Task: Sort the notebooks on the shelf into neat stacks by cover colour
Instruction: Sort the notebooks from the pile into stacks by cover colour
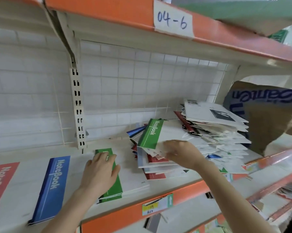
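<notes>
My left hand (100,170) rests flat, fingers straight, on the green stack (115,187) (front of the shelf (178,181)). My right hand (180,152) pinches the green notebook (152,133) — topmost on the mixed pile (157,165).
</notes>
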### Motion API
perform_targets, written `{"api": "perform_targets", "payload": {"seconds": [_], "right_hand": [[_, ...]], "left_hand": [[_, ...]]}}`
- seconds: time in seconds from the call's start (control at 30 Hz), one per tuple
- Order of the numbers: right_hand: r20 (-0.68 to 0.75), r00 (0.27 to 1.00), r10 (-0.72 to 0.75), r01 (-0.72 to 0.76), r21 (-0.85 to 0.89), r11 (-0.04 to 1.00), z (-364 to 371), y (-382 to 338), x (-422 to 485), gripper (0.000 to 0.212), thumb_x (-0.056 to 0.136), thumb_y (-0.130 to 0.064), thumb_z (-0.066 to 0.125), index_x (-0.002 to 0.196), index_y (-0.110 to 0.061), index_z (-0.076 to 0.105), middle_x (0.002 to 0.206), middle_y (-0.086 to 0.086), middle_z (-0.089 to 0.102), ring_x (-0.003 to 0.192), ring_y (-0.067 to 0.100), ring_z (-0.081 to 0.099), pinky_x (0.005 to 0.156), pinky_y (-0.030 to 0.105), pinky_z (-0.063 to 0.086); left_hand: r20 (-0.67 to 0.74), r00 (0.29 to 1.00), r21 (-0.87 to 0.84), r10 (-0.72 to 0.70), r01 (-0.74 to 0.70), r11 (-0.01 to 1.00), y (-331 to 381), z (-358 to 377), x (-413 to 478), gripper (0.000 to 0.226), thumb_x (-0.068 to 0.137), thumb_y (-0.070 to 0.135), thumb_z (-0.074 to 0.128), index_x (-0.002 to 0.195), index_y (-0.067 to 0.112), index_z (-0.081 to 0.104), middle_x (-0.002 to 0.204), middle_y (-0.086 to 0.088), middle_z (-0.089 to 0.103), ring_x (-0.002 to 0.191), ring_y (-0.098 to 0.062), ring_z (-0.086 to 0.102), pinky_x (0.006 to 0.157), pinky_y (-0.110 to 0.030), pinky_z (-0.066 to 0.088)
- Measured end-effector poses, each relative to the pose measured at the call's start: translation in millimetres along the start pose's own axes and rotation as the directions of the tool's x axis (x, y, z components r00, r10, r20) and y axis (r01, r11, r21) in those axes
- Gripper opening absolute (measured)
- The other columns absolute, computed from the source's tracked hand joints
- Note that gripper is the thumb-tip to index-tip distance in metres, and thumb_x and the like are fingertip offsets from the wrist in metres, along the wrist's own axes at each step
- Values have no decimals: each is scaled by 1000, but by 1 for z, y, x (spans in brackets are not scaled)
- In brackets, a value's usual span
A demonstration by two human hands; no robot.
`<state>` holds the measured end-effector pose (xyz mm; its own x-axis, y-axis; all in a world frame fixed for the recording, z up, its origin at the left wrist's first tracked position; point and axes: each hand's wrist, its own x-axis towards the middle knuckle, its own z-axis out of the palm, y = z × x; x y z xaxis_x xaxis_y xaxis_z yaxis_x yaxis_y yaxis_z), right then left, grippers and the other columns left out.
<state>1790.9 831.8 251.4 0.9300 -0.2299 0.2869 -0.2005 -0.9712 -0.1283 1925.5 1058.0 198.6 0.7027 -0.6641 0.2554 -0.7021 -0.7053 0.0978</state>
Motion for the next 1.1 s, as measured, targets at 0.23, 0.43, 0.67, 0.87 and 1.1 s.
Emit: {"api": "perform_targets", "payload": {"seconds": [0.23,0.43,0.67,0.87,1.1], "right_hand": [[-193,981,24,-39,-72,997,14,17,-4,17,89,-7,53,98,-9,68,82,8,71,69,36,64,60,37,52],[-424,896,-133,111,-77,991,32,-7,-20,37,54,15,66,79,-12,68,63,0,67,43,22,59,31,25,43],[-352,800,-487,539,64,840,44,-46,-36,24,82,8,50,91,-4,69,102,9,71,98,23,67,79,31,55],[-350,898,-268,284,-5,959,38,-42,-20,32,86,-31,47,100,-11,67,115,15,65,110,34,60,88,50,48],[-133,980,146,-153,-50,987,22,-25,1,25,93,-32,47,95,-10,59,100,5,61,92,27,55,71,27,40]], "left_hand": [[-13,999,16,36,-36,999,11,-7,0,47,99,42,31,143,25,34,144,7,38,133,-13,33,102,-27,32],[142,990,-524,-13,86,848,23,-26,-8,59,92,62,21,116,21,56,115,-1,60,104,-7,55,88,-19,40],[577,795,-800,-188,504,-324,17,-43,-21,25,97,23,45,114,7,56,104,-17,64,87,-28,61,69,-40,47],[512,814,-850,-273,434,-300,5,-44,-35,32,93,-2,45,114,21,50,94,-10,62,81,-27,60,62,-37,45],[488,818,-861,-306,393,-323,-3,-49,-49,28,98,13,45,123,24,51,94,-7,64,80,-25,61,60,-35,46]]}}
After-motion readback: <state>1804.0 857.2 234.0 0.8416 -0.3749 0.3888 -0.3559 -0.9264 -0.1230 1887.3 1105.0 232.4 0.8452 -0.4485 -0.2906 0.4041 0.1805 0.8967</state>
